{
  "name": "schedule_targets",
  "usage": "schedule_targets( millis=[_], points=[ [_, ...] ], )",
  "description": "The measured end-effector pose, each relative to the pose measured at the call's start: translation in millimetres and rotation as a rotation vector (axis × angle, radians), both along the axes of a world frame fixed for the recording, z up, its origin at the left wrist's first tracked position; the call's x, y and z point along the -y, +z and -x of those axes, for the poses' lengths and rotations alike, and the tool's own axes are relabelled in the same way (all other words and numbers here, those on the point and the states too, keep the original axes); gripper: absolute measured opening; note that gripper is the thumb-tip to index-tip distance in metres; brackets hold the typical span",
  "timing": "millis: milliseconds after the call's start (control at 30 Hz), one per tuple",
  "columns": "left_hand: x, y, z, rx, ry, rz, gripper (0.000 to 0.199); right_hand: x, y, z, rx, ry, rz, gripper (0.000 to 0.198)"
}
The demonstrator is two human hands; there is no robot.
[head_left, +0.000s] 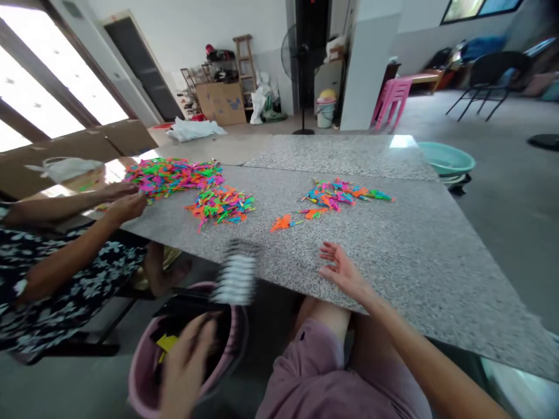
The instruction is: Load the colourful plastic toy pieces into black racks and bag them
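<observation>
My left hand (190, 355) is smeared by motion, low over a pink tub (137, 372) beside the table. Its fingers are too blurred to tell whether they hold anything. Just beyond it, at the table's front edge, is a blurred flat thing with black and white stripes (238, 273); whether my hand touches it I cannot make out. Dark items and a yellow piece (166, 343) lie in the tub. My right hand (343, 270) is open above the speckled grey tabletop (419, 273), fingers apart and holding nothing. Beyond it lie small bright plastic pieces (336, 195), orange, pink, green and blue.
Two more heaps of bright pieces, a large one (174, 174) and a smaller one (220, 205), lie to the left. Another person's hands (126, 201) are at the large heap. A white bag (194, 129) lies at the back; a turquoise basin (445, 158) stands past the right edge.
</observation>
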State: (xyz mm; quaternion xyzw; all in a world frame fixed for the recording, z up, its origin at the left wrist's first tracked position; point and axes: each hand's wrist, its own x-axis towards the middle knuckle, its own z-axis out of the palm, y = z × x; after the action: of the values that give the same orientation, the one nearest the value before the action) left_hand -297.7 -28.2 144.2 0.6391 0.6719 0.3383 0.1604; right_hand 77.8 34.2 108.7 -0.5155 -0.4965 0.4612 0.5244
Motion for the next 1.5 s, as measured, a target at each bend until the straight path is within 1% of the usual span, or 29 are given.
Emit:
schedule_targets(
  millis=[33,67,100,133,167,200,267,333,400,467,533,600,633,667,733,800,900,1067,1200,1333,1367,1433,1500],
  points=[
    [-23,3.6,-40,-0.024,-0.243,-0.026,0.043,-4,7,-8,-0.107,-0.002,0.008,0.069],
    [-46,6.7,-79,-0.063,-0.463,-0.071,0.041,-6,13,-20,-0.184,-0.012,0.017,0.066],
    [-67,9.2,-115,-0.077,-0.58,-0.089,0.037,-6,18,-36,-0.222,-0.038,0.02,0.059],
    [-86,11.1,-146,-0.087,-0.653,-0.107,0.035,-2,21,-55,-0.223,-0.08,0.012,0.05],
    [-102,12.2,-171,-0.1,-0.716,-0.134,0.032,5,23,-76,-0.197,-0.13,-0.01,0.041],
    [-114,12.1,-190,-0.101,-0.751,-0.157,0.029,15,23,-97,-0.154,-0.169,-0.047,0.032],
    [-127,6.6,-214,-0.173,-0.815,-0.27,0.024,41,19,-136,-0.019,-0.188,-0.137,0.018],
    [-130,-6.7,-225,-0.292,-0.893,-0.415,0.023,70,9,-164,0.204,-0.152,-0.178,0.01],
    [-123,-24.8,-231,-0.394,-0.988,-0.51,0.025,95,-6,-179,0.474,-0.108,-0.141,0.021],
    [-113,-42.0,-237,-0.423,-1.064,-0.507,0.032,110,-20,-180,0.704,-0.111,-0.103,0.035],
    [-105,-54.4,-249,-0.457,-1.061,-0.497,0.043,110,-27,-167,0.856,-0.19,-0.12,0.039],
    [-100,-62.6,-269,-0.526,-1.027,-0.465,0.049,96,-29,-143,0.957,-0.29,-0.144,0.04],
    [-99,-66.0,-280,-0.566,-1.02,-0.44,0.051,85,-29,-129,1.0,-0.31,-0.14,0.042],
    [-99,-69.2,-292,-0.606,-1.034,-0.412,0.054,74,-29,-115,1.055,-0.296,-0.139,0.044],
    [-100,-75.1,-311,-0.646,-1.085,-0.373,0.055,52,-31,-92,1.154,-0.218,-0.109,0.047],
    [-102,-79.0,-321,-0.655,-1.126,-0.355,0.056,39,-35,-79,1.226,-0.172,-0.07,0.053],
    [-108,-78.7,-321,-0.662,-1.174,-0.337,0.057,36,-41,-76,1.282,-0.172,-0.032,0.059],
    [-115,-73.8,-313,-0.671,-1.218,-0.317,0.059,50,-43,-93,1.314,-0.179,-0.009,0.064],
    [-115,-76.6,-311,-0.637,-1.208,-0.273,0.062,59,-42,-106,1.322,-0.17,-0.002,0.062],
    [-119,-79.6,-302,-0.603,-1.192,-0.275,0.073,73,-43,-116,1.305,-0.221,0.061,0.064],
    [-121,-79.2,-299,-0.595,-1.198,-0.282,0.076,79,-43,-120,1.301,-0.214,0.063,0.065],
    [-125,-76.2,-294,-0.574,-1.218,-0.298,0.081,92,-44,-131,1.289,-0.149,0.022,0.068],
    [-129,-70.5,-293,-0.546,-1.237,-0.306,0.078,102,-42,-143,1.263,-0.079,-0.06,0.066]
  ],
)
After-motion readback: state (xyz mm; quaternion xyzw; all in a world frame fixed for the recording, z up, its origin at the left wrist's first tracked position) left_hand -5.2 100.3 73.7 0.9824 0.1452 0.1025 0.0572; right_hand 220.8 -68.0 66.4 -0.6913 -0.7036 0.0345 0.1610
